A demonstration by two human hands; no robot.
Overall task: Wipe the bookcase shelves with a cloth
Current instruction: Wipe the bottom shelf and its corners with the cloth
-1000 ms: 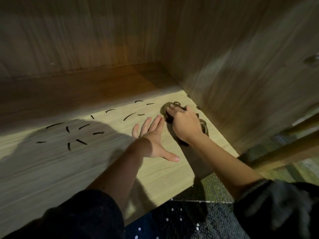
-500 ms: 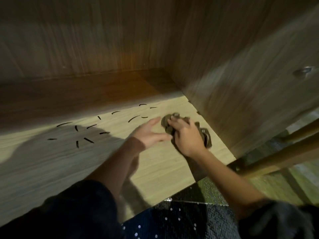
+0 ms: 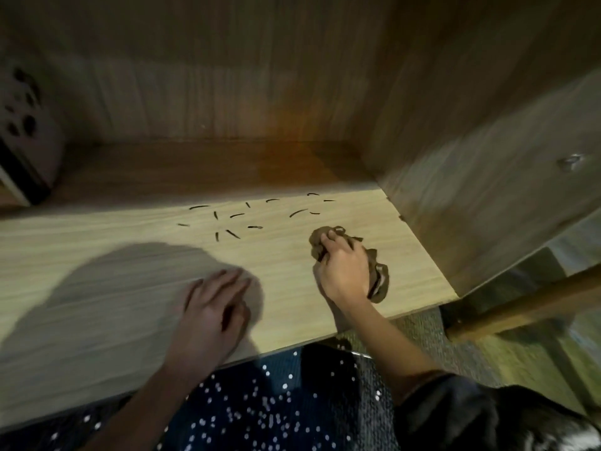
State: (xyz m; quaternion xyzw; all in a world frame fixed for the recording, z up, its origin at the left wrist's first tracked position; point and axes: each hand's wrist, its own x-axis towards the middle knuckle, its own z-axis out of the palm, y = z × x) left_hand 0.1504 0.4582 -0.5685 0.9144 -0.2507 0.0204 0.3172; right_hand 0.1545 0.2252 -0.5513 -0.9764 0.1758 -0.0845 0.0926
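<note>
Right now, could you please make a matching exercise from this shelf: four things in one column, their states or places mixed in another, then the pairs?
1 left hand
2 right hand
3 cloth
4 dark bits

a scattered on the shelf
b fingers spread, holds nothing
c grips the cloth
d brown, crumpled

Pairs: 1-b, 2-c, 3-d, 4-a

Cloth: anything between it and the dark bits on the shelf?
Nothing visible. The cloth, gripped by the right hand, has bare shelf between it and the dark bits. The left hand rests off to the left.
</note>
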